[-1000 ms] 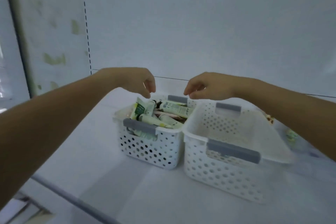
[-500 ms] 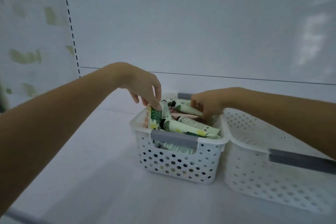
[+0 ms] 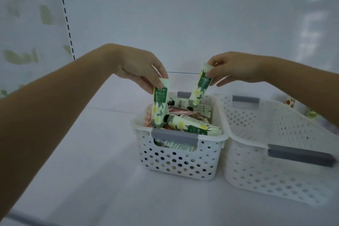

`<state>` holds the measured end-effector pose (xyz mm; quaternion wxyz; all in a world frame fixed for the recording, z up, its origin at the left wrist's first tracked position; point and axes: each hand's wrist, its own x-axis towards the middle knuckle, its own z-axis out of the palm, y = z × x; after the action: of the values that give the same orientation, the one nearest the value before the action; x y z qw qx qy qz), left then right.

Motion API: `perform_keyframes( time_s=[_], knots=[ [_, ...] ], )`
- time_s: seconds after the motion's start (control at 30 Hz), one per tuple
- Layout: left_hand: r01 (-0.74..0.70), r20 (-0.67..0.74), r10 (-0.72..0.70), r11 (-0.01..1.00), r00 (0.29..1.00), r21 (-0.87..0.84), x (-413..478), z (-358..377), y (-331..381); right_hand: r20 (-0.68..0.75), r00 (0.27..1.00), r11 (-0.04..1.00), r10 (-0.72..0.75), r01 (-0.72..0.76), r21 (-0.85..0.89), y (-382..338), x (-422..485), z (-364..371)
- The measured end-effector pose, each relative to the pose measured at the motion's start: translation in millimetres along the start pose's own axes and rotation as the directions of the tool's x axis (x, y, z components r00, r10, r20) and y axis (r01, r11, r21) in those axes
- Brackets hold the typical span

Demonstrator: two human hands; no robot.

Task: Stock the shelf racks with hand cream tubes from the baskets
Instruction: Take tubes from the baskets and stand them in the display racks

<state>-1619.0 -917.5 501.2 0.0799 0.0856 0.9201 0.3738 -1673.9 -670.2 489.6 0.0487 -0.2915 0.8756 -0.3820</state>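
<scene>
My left hand pinches the left tube, my right hand the right tube — both partly out of the crowded basket; stocking has barely begun, I judge.

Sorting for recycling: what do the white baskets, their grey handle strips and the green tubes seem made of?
Small basket and large basket: moulded plastic, matt, judging by the thin walls with even round holes. Grey handle strip: a plastic or rubber clip-on piece; the look leaves it open. Green tubes: soft printed plastic or laminate, with a flat crimped end; the dim light hides the sheen.
</scene>
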Motion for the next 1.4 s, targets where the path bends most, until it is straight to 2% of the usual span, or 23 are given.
perform_keyframes(
  time_s=[0.1, 0.23, 0.33, 0.43, 0.57, 0.7, 0.8, 0.97, 1.07, 1.23, 1.33, 1.4],
  knots=[
    [-0.126, -0.156, 0.1, 0.978, 0.983, -0.167, 4, -3, 11, -0.151, 0.989, 0.979, 0.007, 0.023, 0.2, 4, -10, -16],
    [-0.333, -0.339, 0.209, 0.868, 0.917, -0.367, 20, 15, 36, -0.321, 0.947, 0.928, 0.022, 0.1, 0.358, 12, -31, -36],
    [-0.439, -0.433, 0.255, 0.802, 0.865, -0.405, 35, 42, 65, -0.419, 0.908, 0.93, 0.028, 0.129, 0.343, 22, -53, -54],
    [-0.497, -0.46, 0.304, 0.775, 0.834, -0.389, 49, 75, 100, -0.506, 0.862, 0.947, 0.035, 0.133, 0.292, 38, -79, -77],
    [-0.543, -0.461, 0.354, 0.746, 0.814, -0.385, 67, 127, 153, -0.586, 0.81, 0.978, 0.019, 0.106, 0.178, 72, -124, -114],
    [-0.54, -0.473, 0.333, 0.733, 0.816, -0.415, 81, 185, 204, -0.634, 0.773, 0.998, -0.005, 0.042, 0.044, 115, -168, -152],
    [-0.509, -0.468, 0.299, 0.747, 0.832, -0.428, 92, 233, 233, -0.631, 0.776, 0.993, -0.006, -0.067, -0.092, 152, -193, -172],
    [-0.42, -0.444, 0.2, 0.77, 0.874, -0.48, 112, 315, 255, -0.508, 0.86, 0.915, 0.044, -0.239, -0.325, 202, -211, -187],
    [-0.369, -0.481, 0.108, 0.789, 0.87, -0.491, 126, 353, 254, -0.466, 0.884, 0.875, 0.036, -0.253, -0.412, 221, -209, -189],
    [-0.358, -0.565, -0.05, 0.727, 0.824, -0.586, 140, 380, 235, -0.354, 0.932, 0.844, 0.073, -0.246, -0.476, 237, -206, -185],
    [-0.399, -0.571, -0.031, 0.684, 0.82, -0.611, 140, 378, 227, -0.316, 0.944, 0.786, 0.097, -0.268, -0.558, 237, -206, -187],
    [-0.426, -0.567, 0.002, 0.661, 0.824, -0.618, 135, 376, 224, -0.391, 0.92, 0.792, -0.021, -0.223, -0.569, 233, -206, -189]
  ],
)
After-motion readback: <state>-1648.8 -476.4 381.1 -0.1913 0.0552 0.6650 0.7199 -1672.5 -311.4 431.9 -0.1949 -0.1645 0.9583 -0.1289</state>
